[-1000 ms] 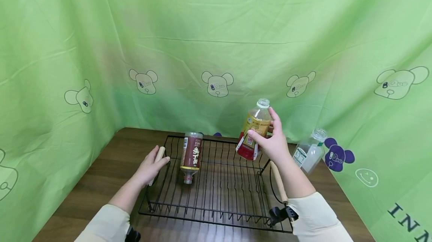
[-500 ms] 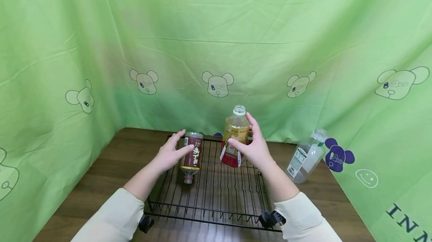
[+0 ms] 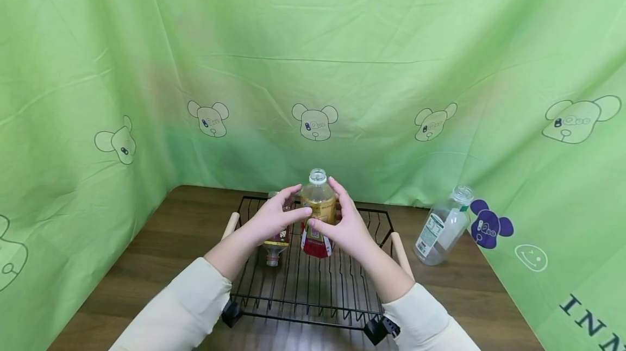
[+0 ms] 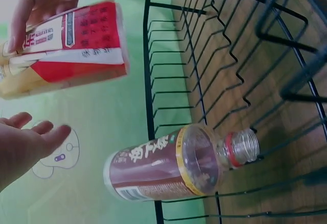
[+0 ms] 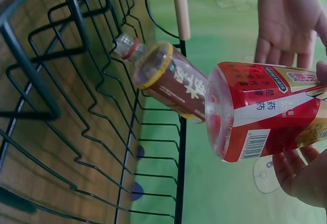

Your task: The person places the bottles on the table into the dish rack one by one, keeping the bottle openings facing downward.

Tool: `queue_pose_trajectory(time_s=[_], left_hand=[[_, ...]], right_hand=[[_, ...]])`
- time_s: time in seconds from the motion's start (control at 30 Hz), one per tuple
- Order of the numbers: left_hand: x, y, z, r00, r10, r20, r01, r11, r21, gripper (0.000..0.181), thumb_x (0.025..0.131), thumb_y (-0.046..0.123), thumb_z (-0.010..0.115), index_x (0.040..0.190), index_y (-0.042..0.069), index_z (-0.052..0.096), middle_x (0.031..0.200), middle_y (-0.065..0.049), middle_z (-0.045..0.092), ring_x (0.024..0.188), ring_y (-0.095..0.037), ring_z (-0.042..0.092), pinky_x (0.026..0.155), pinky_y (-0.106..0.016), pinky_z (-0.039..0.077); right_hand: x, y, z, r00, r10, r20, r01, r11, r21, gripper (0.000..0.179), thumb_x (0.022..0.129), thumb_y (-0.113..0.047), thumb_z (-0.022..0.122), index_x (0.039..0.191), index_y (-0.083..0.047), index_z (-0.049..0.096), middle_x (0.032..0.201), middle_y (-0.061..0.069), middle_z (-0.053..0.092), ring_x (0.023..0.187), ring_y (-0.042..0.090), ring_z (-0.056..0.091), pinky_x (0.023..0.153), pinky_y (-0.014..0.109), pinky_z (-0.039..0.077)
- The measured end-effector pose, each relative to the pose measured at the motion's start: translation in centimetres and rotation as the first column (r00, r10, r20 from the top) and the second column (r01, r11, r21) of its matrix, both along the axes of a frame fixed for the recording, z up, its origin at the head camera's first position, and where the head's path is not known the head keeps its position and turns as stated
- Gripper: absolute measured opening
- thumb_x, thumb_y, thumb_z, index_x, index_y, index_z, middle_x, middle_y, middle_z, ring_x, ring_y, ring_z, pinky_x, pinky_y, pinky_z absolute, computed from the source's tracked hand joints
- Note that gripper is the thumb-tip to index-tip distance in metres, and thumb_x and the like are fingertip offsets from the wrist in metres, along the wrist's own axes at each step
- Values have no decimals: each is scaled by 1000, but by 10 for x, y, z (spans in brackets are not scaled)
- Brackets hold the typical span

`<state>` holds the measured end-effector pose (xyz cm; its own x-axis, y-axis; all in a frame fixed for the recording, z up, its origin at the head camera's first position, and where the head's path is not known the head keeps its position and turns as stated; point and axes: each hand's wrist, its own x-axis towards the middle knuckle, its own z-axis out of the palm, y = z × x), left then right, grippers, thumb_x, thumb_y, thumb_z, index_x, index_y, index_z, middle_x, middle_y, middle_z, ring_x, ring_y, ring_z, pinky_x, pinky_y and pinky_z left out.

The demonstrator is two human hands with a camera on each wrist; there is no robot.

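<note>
My right hand (image 3: 344, 226) grips an uncapped plastic bottle (image 3: 319, 210) with a red and yellow label. It is held mouth up over the black wire dish rack (image 3: 303, 307). On the bottle's other side my left hand (image 3: 274, 218) is spread, fingers loose; the left wrist view has a gap between this left hand (image 4: 25, 147) and the bottle (image 4: 76, 45). Beneath my left hand, a brown-labelled bottle (image 3: 276, 248) sits in the rack with its neck toward me. My left hand partly hides it in the head view, while the right wrist view shows the brown-labelled bottle (image 5: 173, 81) more fully.
A clear bottle (image 3: 442, 229) with a white label stands on the brown wooden table (image 3: 146, 264), right of the rack. Pale wooden handles flank the rack, a left handle (image 3: 231, 225) and a right handle (image 3: 402, 254). Green printed cloth (image 3: 371, 79) hangs behind.
My right hand has carried the red and yellow bottle leftward and lower, to the rack's middle. My left hand has left the rack's left handle and come in beside that bottle.
</note>
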<state>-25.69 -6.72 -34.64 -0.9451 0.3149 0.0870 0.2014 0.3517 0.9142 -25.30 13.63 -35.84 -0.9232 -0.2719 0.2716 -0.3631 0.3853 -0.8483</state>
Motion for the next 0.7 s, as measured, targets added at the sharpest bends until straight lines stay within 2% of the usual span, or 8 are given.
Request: queue_pose_trajectory(time_s=[0.1, 0.27, 0.47, 0.7], left_hand=[[-1, 3, 1, 1000, -25, -15, 25, 999, 23, 74, 91, 32, 67, 153, 12, 32, 149, -15, 46, 137, -34, 45, 107, -51, 43], [-1, 3, 4, 998, -53, -23, 54, 998, 33, 73, 88, 28, 71, 150, 11, 36, 137, -15, 54, 123, -31, 54, 96, -43, 51], [0, 2, 6, 996, -82, -44, 83, 996, 36, 68, 86, 23, 74, 144, 10, 41, 127, -15, 57, 114, -27, 56, 93, -40, 51], [2, 0, 5, 998, -32, -53, 34, 999, 33, 65, 85, 25, 75, 140, 11, 45, 126, -13, 59, 113, -27, 56, 89, -38, 51]], right_hand=[[3, -4, -1, 1000, 9, 7, -9, 1000, 7, 93, 84, -19, 77, 157, -24, 19, 140, 18, 43, 119, 35, 55, 99, 50, 49], [8, -7, -1, 1000, 16, 9, -16, 999, 32, 93, 83, -21, 78, 156, -22, 21, 139, 18, 46, 120, 34, 55, 100, 49, 49], [7, -7, -5, 999, 35, 15, -35, 998, 44, 92, 83, -23, 78, 156, -24, 21, 137, 16, 47, 122, 33, 52, 101, 49, 47], [6, -8, -8, 999, 43, 17, -44, 999, 30, 94, 83, -22, 78, 157, -23, 19, 139, 16, 46, 122, 32, 52, 102, 50, 46]])
